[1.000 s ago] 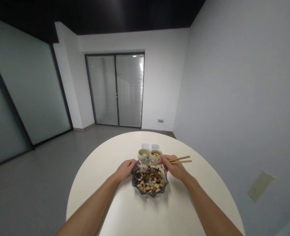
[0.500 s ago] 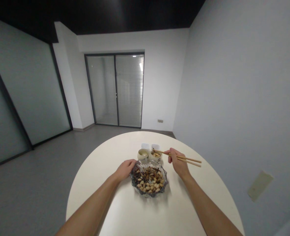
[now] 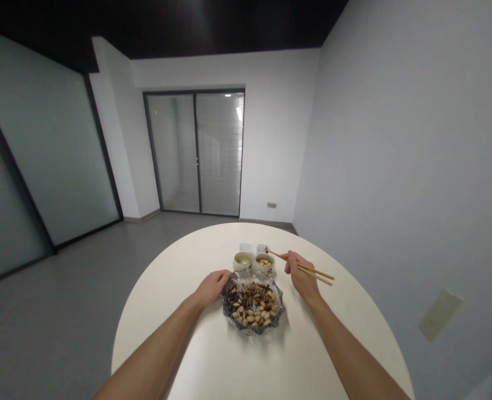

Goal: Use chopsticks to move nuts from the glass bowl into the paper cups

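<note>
Near the middle of the table sits a scalloped glass bowl (image 3: pixel 282 311). It holds pale nuts that look like pistachios (image 3: pixel 251 318) and dark striped seeds (image 3: pixel 254 291). My left hand (image 3: pixel 213 286) grips the bowl's left rim, its fingertips closed there. In my right hand (image 3: pixel 303 278) is a pair of wooden chopsticks (image 3: pixel 321 275), gripped between closed fingers. A small dark piece (image 3: pixel 266 250) is at their tips, above the right cup's far side. That right cup (image 3: pixel 267 271) contains pale nuts; the left cup (image 3: pixel 238 266) shows only its pale inside.
Two small whitish flat pieces, perhaps lids, the left lid (image 3: pixel 246 246) and the right lid (image 3: pixel 261 248), lie behind the cups. Everything stands on a round white table (image 3: pixel 179 266). A white wall (image 3: pixel 396 166) rises on the right.
The chopstick tips have moved up and slightly right, off the right cup's nuts, with the dark piece at them. My left hand and the bowl have stayed put.
</note>
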The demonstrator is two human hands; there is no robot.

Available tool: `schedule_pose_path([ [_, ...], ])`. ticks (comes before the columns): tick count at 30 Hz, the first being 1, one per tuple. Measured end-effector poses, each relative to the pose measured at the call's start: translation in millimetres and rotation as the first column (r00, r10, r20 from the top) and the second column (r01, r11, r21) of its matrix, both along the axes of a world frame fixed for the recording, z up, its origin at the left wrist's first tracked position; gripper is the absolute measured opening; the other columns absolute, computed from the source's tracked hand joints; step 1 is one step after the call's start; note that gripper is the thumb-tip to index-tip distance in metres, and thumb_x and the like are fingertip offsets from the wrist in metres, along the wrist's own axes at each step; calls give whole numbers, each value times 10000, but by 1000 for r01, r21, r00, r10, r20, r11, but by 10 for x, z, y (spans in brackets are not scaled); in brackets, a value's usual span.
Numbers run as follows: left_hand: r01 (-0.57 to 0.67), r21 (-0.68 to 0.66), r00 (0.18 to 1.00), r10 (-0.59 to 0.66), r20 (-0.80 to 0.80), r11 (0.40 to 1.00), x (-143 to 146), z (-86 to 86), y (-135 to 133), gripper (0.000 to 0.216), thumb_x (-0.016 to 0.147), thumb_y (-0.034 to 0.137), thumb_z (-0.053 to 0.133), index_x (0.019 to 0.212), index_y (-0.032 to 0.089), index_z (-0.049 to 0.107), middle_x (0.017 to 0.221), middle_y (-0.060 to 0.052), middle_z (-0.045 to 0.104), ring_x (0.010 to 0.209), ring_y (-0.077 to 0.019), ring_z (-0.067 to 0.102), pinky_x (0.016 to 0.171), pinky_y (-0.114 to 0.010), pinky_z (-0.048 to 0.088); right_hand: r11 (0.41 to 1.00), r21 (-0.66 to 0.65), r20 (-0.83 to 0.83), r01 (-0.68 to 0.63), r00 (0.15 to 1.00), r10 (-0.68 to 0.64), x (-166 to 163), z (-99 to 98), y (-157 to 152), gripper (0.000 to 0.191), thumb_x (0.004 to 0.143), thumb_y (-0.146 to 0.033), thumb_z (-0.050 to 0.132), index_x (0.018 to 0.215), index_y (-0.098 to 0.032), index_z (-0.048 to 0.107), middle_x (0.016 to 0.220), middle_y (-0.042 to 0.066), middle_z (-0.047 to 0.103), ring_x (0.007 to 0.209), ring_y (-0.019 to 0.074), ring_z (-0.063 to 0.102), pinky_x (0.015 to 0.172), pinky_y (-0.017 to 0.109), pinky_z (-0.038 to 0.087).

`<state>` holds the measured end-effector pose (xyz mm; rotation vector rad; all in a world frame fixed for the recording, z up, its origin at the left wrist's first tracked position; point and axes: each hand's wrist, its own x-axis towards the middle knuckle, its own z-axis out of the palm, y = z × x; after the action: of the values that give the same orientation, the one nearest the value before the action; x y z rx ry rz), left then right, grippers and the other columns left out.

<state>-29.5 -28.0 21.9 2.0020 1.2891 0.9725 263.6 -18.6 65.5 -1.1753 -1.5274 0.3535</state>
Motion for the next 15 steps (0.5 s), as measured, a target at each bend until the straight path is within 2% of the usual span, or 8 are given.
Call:
schedule_pose_path([
  [15,-5,-16,1000,5,14,1000,-8,-2,-3,520,936,547,350,897,184,720,947,-54,748,895,-234,632,846,-301,465,1000,-21,69,18,997,-17,-15,-90,63,557,955,-584,365,903,-171,736,583,4,607,548,166,557,552,263,407],
])
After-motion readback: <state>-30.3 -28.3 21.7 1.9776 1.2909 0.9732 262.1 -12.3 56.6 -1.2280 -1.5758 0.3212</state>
